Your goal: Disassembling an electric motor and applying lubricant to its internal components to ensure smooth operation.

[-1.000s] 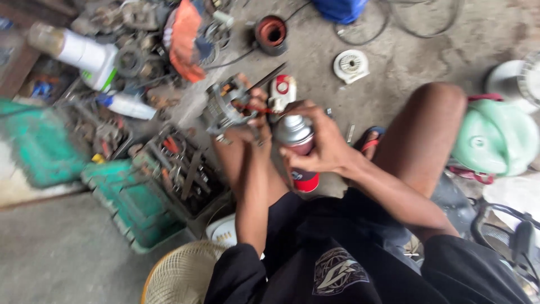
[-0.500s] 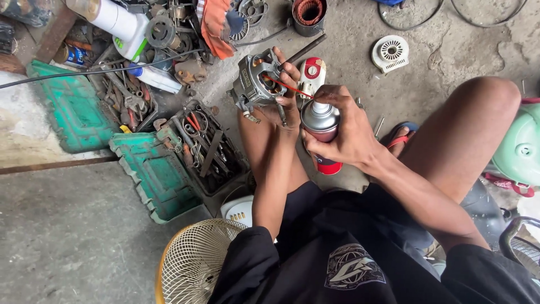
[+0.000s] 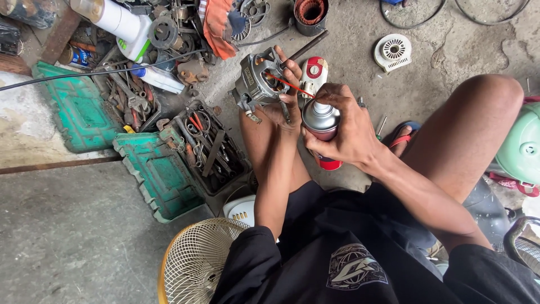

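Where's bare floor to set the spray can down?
Bare concrete lies at lower left, bordered by the open green toolbox and the fan guard. Another patch sits above the knee, beside the white vented cap. The upper left is packed with tools and parts.

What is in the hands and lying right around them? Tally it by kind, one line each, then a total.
Spray can, in the right hand: 1
Fan motor, in the left hand: 1
Green toolbox, open: 1
Fan grille: 1
White round cover: 1
Copper coil: 1
Total: 6
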